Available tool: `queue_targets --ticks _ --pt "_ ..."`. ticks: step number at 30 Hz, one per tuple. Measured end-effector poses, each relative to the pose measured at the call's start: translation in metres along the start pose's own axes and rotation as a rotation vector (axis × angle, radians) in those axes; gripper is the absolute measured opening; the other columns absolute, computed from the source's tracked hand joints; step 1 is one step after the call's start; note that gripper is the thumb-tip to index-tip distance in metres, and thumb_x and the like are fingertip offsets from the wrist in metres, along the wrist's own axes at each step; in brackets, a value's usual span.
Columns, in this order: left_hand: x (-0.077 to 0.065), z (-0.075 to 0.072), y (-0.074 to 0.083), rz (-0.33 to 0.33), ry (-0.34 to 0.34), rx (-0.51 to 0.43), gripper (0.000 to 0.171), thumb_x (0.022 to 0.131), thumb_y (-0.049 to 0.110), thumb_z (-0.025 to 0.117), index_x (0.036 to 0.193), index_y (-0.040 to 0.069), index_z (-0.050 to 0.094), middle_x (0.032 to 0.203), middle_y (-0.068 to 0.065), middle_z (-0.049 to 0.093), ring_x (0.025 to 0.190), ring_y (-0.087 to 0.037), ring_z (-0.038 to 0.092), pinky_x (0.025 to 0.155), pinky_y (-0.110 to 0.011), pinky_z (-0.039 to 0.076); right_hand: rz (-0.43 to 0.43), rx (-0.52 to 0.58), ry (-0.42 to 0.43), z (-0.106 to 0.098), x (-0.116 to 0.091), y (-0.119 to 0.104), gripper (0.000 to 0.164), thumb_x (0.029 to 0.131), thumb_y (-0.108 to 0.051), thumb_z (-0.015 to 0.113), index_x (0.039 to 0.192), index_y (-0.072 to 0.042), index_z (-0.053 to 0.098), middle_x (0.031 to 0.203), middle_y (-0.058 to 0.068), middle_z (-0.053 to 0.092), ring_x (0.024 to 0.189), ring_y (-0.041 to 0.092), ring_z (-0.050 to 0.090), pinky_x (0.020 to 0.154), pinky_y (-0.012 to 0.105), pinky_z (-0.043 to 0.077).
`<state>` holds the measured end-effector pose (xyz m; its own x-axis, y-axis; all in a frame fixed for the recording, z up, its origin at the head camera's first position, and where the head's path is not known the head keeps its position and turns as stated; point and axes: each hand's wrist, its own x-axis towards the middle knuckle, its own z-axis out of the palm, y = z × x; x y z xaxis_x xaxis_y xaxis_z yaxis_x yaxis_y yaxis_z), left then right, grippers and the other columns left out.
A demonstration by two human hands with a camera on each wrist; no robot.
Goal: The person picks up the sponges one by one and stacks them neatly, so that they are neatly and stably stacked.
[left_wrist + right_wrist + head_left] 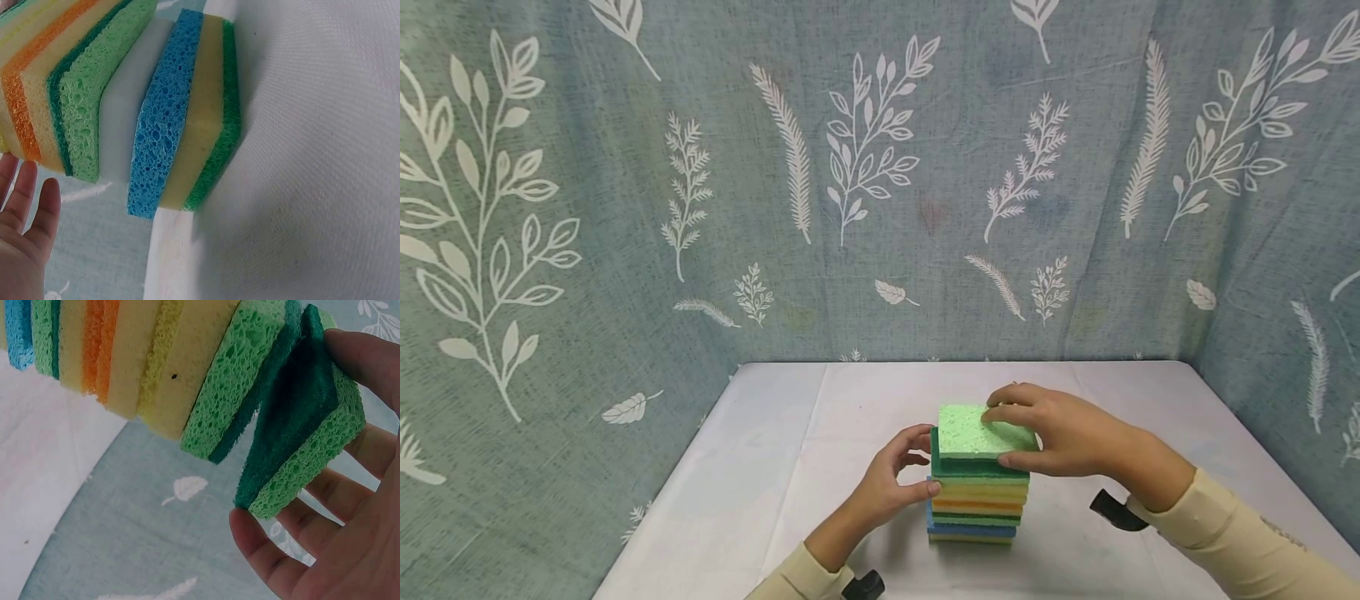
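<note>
My right hand pinches a light green sponge with a dark green scouring layer underneath. In the right wrist view that sponge is tilted, with a wedge-shaped gap between it and the similar green sponge topping the stack. Below is an upright stack of sponges in yellow, orange, green and blue. My left hand is at the stack's left side, thumb and fingers spread loosely near the upper layers. Lower down, the left wrist view shows a blue sponge and a white layer.
The stack stands on a table with a white cloth. A blue-grey curtain with white leaf prints hangs behind and on both sides. Dark wrist-worn devices show at the left sleeve and the right sleeve.
</note>
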<state>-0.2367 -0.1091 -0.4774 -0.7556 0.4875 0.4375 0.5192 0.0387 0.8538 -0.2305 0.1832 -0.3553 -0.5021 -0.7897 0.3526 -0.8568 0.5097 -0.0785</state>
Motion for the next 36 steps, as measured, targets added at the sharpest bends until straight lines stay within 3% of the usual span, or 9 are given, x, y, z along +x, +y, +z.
queue_targets --ticks 5,7,12,16,20,29,36 --pt "0.000 0.000 0.023 -0.006 -0.015 0.004 0.065 0.083 0.012 0.073 0.141 0.004 0.043 0.118 -0.013 0.056 0.112 -0.026 0.053 0.095 -0.056 0.043 -0.005 -0.002 -0.009 0.002 0.001 -0.002 0.047 0.087 -0.047 0.069 0.124 -0.019 0.063 0.127 -0.005 0.055 0.116 0.015 0.054 0.092 0.039 0.050" --pt "0.000 0.000 0.024 -0.006 -0.015 0.004 0.066 0.083 0.012 0.074 0.141 0.004 0.043 0.118 -0.013 0.056 0.112 -0.027 0.053 0.095 -0.057 0.043 -0.012 -0.003 -0.011 0.002 0.001 -0.003 0.047 0.087 -0.048 0.069 0.124 -0.019 0.063 0.127 -0.005 0.055 0.117 0.015 0.053 0.093 0.040 0.049" --pt "0.000 0.000 0.001 -0.012 -0.004 0.002 0.067 0.084 0.013 0.074 0.143 0.012 0.042 0.119 -0.010 0.057 0.113 -0.029 0.053 0.095 -0.056 0.043 -0.024 -0.008 -0.013 0.003 0.002 -0.005 0.048 0.087 -0.050 0.069 0.123 -0.020 0.063 0.126 -0.006 0.055 0.119 0.016 0.052 0.100 0.043 0.044" --pt "0.000 -0.001 -0.007 0.010 -0.002 -0.002 0.067 0.084 0.021 0.075 0.143 0.018 0.043 0.120 -0.007 0.057 0.113 -0.026 0.053 0.095 -0.051 0.045 -0.027 -0.011 -0.014 0.004 0.003 -0.007 0.048 0.086 -0.049 0.071 0.123 -0.020 0.063 0.126 -0.006 0.055 0.117 0.015 0.053 0.102 0.043 0.042" --pt "0.000 0.000 -0.008 0.029 0.004 -0.003 0.066 0.085 0.027 0.075 0.142 0.020 0.044 0.120 -0.005 0.057 0.114 -0.026 0.053 0.094 -0.053 0.045 -0.024 -0.009 -0.015 0.004 0.003 -0.008 0.048 0.085 -0.048 0.072 0.123 -0.020 0.063 0.126 -0.006 0.055 0.117 0.015 0.053 0.098 0.042 0.046" --pt "0.000 0.000 -0.009 0.051 0.004 -0.003 0.066 0.084 0.020 0.077 0.141 0.017 0.045 0.119 -0.006 0.057 0.113 -0.028 0.053 0.094 -0.049 0.046 -0.016 0.002 -0.021 0.008 0.003 -0.008 0.048 0.086 -0.050 0.070 0.123 -0.020 0.063 0.126 -0.004 0.056 0.117 0.016 0.054 0.094 0.040 0.049" --pt "0.000 0.000 -0.009 0.061 0.007 0.014 0.066 0.084 0.024 0.076 0.142 0.018 0.045 0.118 -0.005 0.058 0.112 -0.025 0.053 0.094 -0.046 0.047 -0.035 0.001 -0.001 0.009 0.002 -0.009 0.047 0.086 -0.048 0.071 0.122 -0.019 0.063 0.125 -0.005 0.055 0.114 0.014 0.055 0.090 0.038 0.051"
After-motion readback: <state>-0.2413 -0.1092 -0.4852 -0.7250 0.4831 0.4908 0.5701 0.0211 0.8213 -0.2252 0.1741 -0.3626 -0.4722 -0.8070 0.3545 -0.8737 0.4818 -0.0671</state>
